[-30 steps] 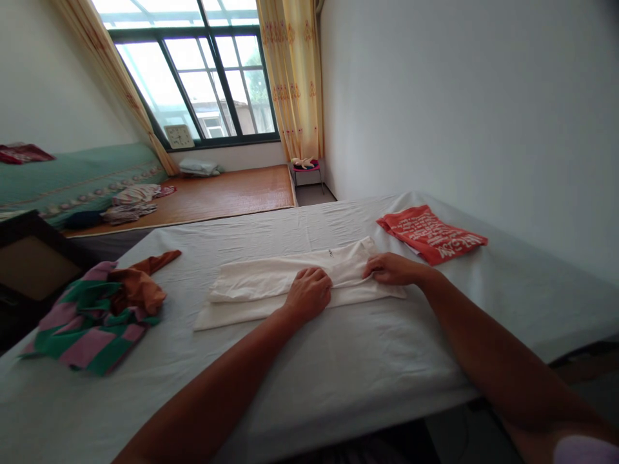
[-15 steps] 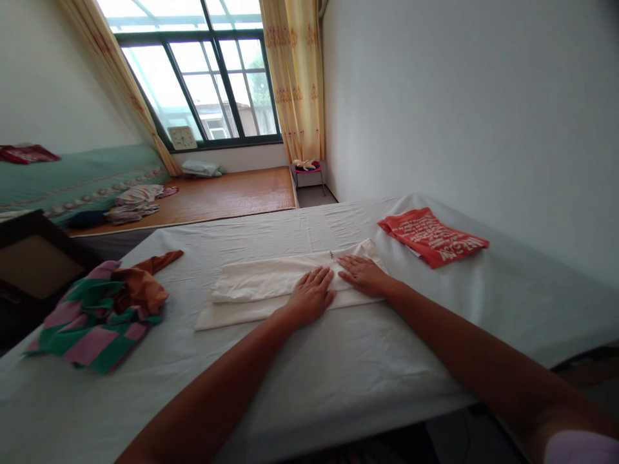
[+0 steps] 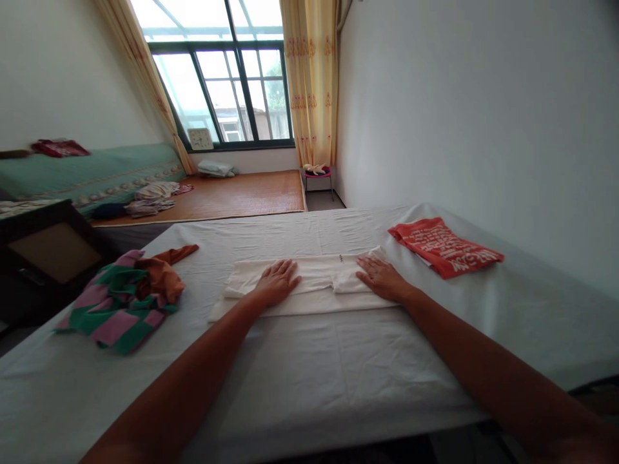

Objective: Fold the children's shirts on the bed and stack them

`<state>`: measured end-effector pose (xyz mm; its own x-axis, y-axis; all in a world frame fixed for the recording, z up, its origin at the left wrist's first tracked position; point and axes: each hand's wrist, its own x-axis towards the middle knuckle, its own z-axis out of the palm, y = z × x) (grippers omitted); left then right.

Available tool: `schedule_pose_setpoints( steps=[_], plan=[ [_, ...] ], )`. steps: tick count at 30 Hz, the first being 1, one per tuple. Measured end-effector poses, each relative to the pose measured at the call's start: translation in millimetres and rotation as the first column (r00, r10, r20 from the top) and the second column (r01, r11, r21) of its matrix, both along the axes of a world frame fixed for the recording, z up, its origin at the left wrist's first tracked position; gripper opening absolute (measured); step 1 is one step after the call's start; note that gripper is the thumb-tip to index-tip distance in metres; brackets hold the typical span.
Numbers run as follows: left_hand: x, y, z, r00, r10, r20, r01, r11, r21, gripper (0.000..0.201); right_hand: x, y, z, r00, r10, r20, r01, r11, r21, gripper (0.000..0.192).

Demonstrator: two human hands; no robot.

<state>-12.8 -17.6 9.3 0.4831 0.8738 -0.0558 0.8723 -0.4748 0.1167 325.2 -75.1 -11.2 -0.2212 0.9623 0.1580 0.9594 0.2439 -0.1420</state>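
Note:
A cream-white garment (image 3: 314,274), folded into a long strip, lies across the sheet-covered table (image 3: 309,361) in front of me. Small dark lettering shows near its far edge. My left hand (image 3: 278,283) rests flat on its left half, fingers stretched out. On the right end my right hand (image 3: 381,277) lies flat, fingers spread, beside a folded-over part. Neither hand grips the cloth. The exact kind of garment cannot be told from its folded shape.
A folded red garment (image 3: 445,248) with white print lies at the right, near the wall. To the left is a crumpled green, pink and orange garment (image 3: 130,296). A dark cabinet (image 3: 53,251) stands beyond it, and a bed (image 3: 246,193) lies under the window.
My left hand has slid left along the cream-white garment, away from my right hand. The right hand stays on the right end. The whole view has shifted slightly.

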Motion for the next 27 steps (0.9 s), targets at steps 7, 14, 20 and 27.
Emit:
schedule_pose_setpoints(
  steps=[7, 14, 20, 27],
  plan=[
    [-74.5, 0.0, 5.3, 0.998, -0.004, -0.062, 0.003, 1.000, -0.007, 0.067, 2.0, 1.0, -2.1, 1.000, 0.011, 0.013, -0.011, 1.000, 0.022, 0.060],
    [-121.3, 10.4, -9.7, 0.999, 0.025, -0.030, -0.022, 0.993, 0.116, 0.061, -0.1, 0.2, -4.2, 1.000, -0.005, 0.020, 0.004, 0.999, 0.048, 0.057],
    [-124.7, 9.5, -14.8, 0.999, 0.023, 0.047, -0.030, 0.986, 0.161, 0.058, 1.9, 4.1, -6.9, 1.000, 0.012, -0.023, -0.011, 0.997, 0.074, 0.054],
    [-135.6, 12.7, -21.9, 0.988, -0.050, 0.148, 0.021, 0.980, 0.197, 0.054, 40.2, -1.0, -9.4, 0.965, -0.250, -0.083, 0.260, 0.955, 0.142, 0.056]
  ],
)
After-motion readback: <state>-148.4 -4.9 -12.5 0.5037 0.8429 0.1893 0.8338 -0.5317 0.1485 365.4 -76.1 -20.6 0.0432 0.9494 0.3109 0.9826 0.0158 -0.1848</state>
